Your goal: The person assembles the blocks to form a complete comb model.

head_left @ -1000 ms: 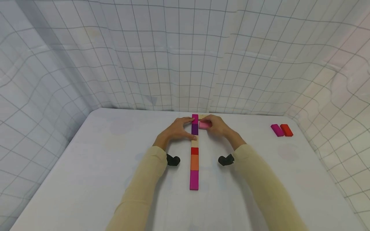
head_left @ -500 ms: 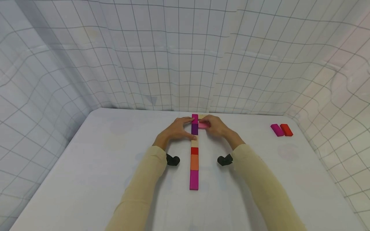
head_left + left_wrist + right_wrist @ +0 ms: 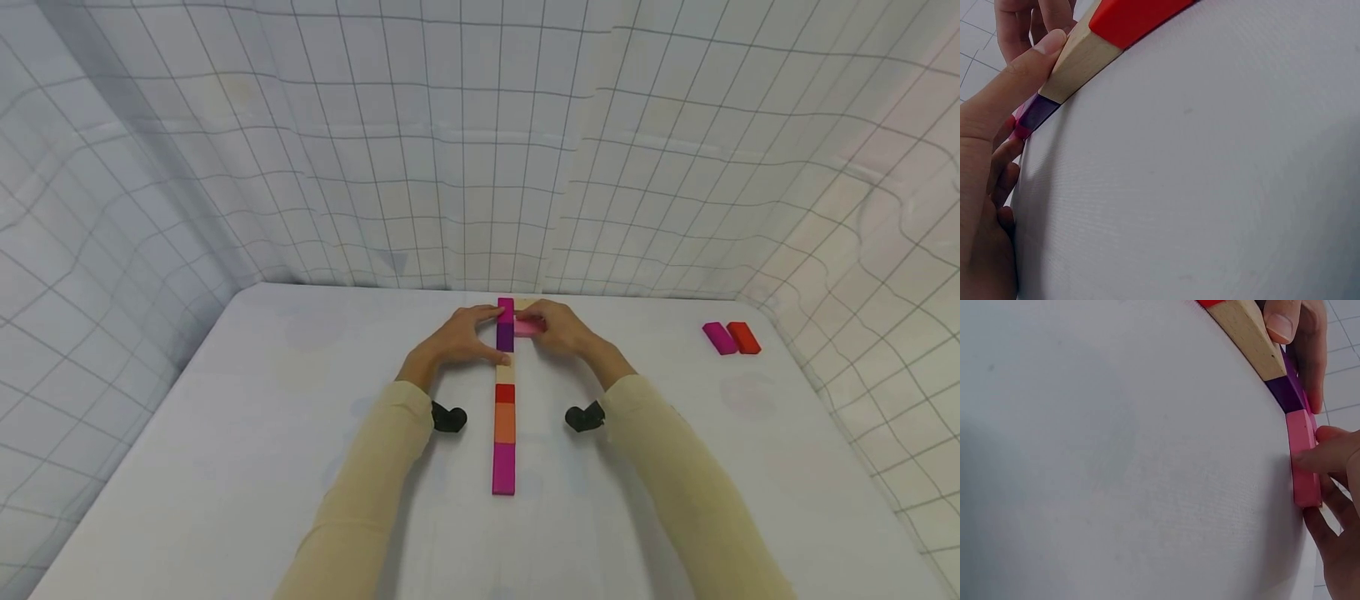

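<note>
A straight row of wooden blocks runs away from me: magenta [image 3: 504,468], orange [image 3: 505,422], red [image 3: 505,393], plain wood [image 3: 506,373], purple [image 3: 506,337] and another magenta block [image 3: 506,307] at the far end. My left hand [image 3: 456,336] lies along the row's left side, its thumb on the plain wood block and its fingertips at the far magenta one. On the other side, my right hand [image 3: 564,327] pinches a pink block [image 3: 1304,481] that lies crosswise against the row near the purple block. A pale block [image 3: 524,303] sits behind it, partly hidden by the fingers.
Two more blocks, magenta [image 3: 720,338] and red-orange [image 3: 744,338], lie side by side at the far right of the white table [image 3: 262,467]. Grid-patterned white curtains [image 3: 480,167] enclose the back and sides. Black wrist-camera parts [image 3: 450,418] jut from the sleeves.
The pink block has slid slightly left, up against the row, moved by my right hand. My left hand has stayed in place.
</note>
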Demonstrator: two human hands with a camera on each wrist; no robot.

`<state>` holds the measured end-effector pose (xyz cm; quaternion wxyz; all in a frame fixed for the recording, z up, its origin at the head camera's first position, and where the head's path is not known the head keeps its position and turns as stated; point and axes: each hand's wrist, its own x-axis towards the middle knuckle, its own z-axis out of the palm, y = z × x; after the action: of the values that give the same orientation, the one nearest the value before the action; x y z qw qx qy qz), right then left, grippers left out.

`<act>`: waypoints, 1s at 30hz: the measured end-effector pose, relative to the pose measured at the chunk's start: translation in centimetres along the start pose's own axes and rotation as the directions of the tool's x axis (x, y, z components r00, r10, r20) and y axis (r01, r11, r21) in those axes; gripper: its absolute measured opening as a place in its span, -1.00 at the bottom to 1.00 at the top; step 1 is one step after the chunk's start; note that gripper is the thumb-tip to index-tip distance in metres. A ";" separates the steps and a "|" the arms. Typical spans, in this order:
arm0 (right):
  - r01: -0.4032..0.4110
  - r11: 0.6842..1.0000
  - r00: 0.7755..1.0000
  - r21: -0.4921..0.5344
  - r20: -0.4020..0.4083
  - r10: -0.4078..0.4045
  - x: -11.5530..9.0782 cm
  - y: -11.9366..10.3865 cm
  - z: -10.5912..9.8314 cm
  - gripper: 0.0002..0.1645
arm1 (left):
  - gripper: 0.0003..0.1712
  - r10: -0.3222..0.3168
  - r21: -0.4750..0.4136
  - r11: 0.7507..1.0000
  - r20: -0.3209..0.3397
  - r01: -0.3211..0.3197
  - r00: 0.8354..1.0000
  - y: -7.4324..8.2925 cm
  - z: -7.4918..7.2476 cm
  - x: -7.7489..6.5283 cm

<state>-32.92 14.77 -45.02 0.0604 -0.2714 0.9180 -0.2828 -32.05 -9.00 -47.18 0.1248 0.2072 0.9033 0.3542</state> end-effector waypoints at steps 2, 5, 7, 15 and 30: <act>-0.005 1.000 1.000 -0.009 0.011 0.005 -0.1 -0.1 -0.2 -0.46 | 0.16 0.004 -0.001 1.000 0.001 -0.004 1.000 0.0 0.0 0.0; -0.030 1.000 0.999 -0.005 0.028 0.030 -0.4 -0.2 -0.7 -0.41 | 0.16 0.002 -0.002 1.000 0.001 -0.002 1.000 0.2 0.1 -0.1; -0.056 0.998 0.998 0.004 0.037 0.056 -0.6 -0.2 -1.1 -0.40 | 0.16 -0.002 -0.001 1.000 0.003 0.002 1.000 0.3 0.1 -0.1; -0.092 0.996 0.993 -0.006 0.070 0.092 -1.4 -0.1 -3.0 -0.44 | 0.18 -0.016 0.022 1.000 0.009 0.016 1.000 0.2 0.1 0.0; -0.096 0.995 0.994 -0.007 0.044 0.097 -3.8 1.7 -7.1 -0.44 | 0.17 -0.010 0.032 0.999 0.008 0.009 1.000 0.1 0.1 -0.1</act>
<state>-32.34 21.43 -40.20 0.0936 -0.2330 0.9291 -0.2714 -31.89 -8.98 -47.16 0.1268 0.2062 0.9093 0.3384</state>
